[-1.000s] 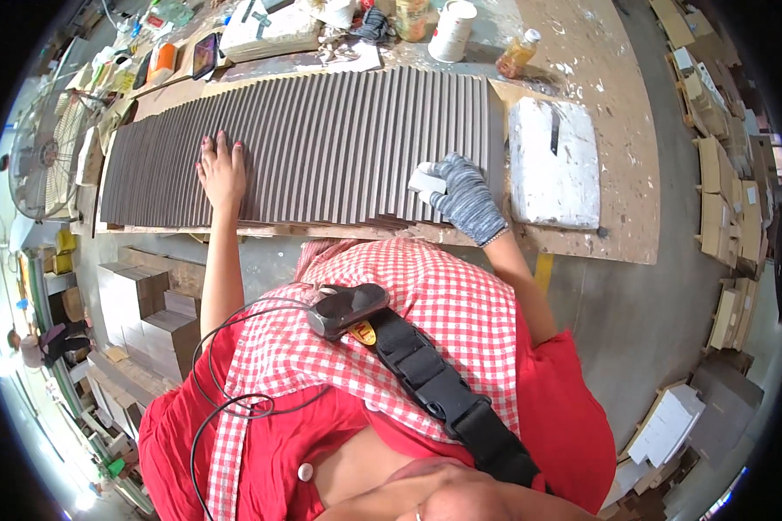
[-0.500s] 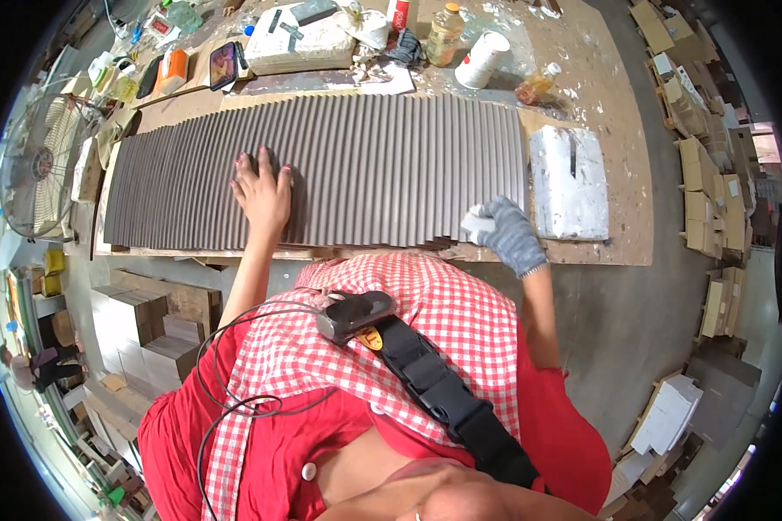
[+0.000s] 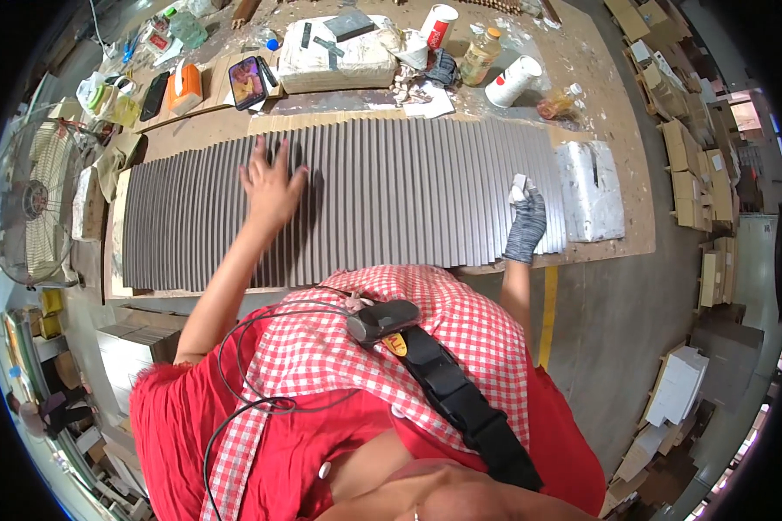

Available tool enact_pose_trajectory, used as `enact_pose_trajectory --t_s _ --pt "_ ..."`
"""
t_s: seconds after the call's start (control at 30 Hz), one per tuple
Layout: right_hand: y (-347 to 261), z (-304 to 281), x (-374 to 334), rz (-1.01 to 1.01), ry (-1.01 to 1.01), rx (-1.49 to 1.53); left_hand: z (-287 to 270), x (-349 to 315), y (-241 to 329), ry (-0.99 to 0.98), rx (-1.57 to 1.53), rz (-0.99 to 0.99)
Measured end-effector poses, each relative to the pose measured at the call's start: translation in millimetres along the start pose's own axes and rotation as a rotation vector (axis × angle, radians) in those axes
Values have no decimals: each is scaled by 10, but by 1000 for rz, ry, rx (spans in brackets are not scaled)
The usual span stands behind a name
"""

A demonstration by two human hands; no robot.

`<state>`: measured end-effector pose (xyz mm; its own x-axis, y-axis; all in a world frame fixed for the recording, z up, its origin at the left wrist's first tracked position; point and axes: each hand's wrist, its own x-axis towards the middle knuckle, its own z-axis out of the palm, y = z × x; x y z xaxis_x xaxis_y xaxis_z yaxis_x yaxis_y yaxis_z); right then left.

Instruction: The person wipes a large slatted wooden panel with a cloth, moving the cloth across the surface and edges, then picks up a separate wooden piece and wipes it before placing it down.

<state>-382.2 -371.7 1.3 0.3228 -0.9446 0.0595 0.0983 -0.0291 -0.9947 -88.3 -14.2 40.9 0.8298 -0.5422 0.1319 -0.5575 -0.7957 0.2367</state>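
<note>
A long row of narrow grey strips (image 3: 408, 195) lies side by side on the table, with a ridged top. My bare left hand (image 3: 272, 191) rests on the strips left of the middle, fingers spread, fingertips close to their far edge. Over the right end of the row is my right hand (image 3: 527, 224), in a grey knitted glove with bare fingertips hard to make out. Its fingers are closed on a small white block (image 3: 519, 185). What lies under the block is hidden.
Right of the strips is a white plastic-wrapped block (image 3: 593, 191). Behind them stand a paint-marked slab (image 3: 334, 65), a phone (image 3: 248, 82), an orange box (image 3: 185, 89), a white cup (image 3: 513, 82) and bottles (image 3: 480, 56). A fan (image 3: 35, 201) is at the left.
My right hand has moved from the near right corner farther in over the strips with the white block. My left hand has slid toward their far edge. The whole view has shifted slightly.
</note>
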Motion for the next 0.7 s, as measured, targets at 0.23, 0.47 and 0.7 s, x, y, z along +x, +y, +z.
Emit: enact_pose_trajectory --t_s 0.23,0.47,0.7 --pt "32 -59 -72 -55 -10 -132 249 1101 -1118 220 286 -128" --pt "-2 -242 -55 -28 11 -284 406 1051 -1071 64 191 -147" --pt "-78 -338 -94 -84 27 -272 341 1583 -1304 -101 106 -322"
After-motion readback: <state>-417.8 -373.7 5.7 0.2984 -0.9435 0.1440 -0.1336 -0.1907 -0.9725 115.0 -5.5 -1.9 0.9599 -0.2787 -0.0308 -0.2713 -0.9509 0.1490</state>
